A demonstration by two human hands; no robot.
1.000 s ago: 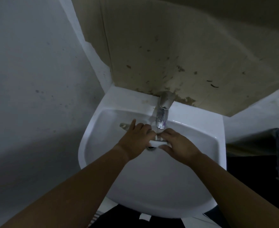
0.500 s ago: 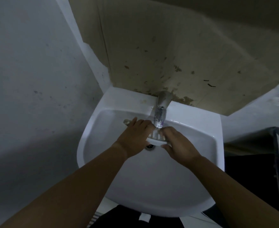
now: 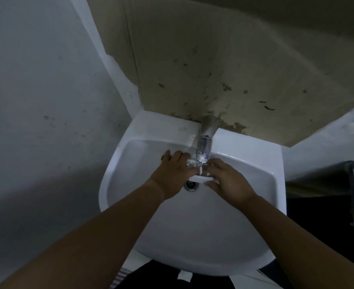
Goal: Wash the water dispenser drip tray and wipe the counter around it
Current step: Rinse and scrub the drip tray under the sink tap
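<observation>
A small white drip tray is held over the white sink, right under the spout of the metal tap. My left hand grips its left end and covers most of it. My right hand grips its right end. Only the tray's front edge and a bit of its top show between my hands. Just below the tray lies the sink's drain. Whether water runs from the tap I cannot tell.
A grey wall closes the left side, and a stained beige board stands behind the sink. A dark surface lies at the right, beside the sink's rim.
Both hands have lifted the tray slightly toward the tap spout, so the drain below it now shows.
</observation>
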